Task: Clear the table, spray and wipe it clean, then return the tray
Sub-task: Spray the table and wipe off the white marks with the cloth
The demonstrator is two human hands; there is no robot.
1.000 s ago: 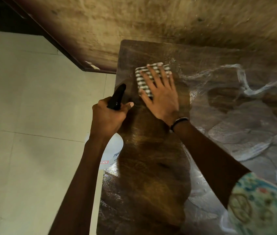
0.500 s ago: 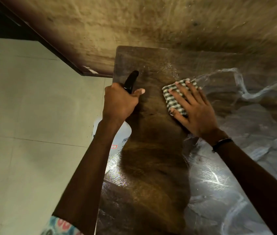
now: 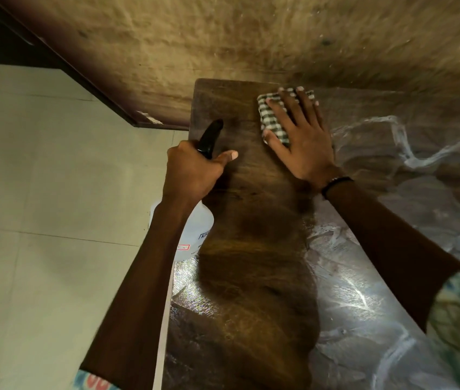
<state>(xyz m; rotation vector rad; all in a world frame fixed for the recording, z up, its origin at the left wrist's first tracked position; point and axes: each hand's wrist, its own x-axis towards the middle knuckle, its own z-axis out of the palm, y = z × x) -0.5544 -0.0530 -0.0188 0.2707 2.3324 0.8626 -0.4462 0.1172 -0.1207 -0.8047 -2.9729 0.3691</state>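
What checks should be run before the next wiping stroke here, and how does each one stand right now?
1. Checked cloth lies flat under the right hand: ok, the fingers are spread over it.
2. Cloth sits at the table's far edge by the wall, so the next stroke has to come back toward the person: ok.
3. Spray bottle is secure in the left hand: ok, gripped at its black head.
4. Bottle is clear of the wiping path: ok, it hangs off the table's left edge.
5. Wet streaks remain on the right part of the table: not ok, wiping unfinished.
6. Tray ready to return: cannot tell, none in view.
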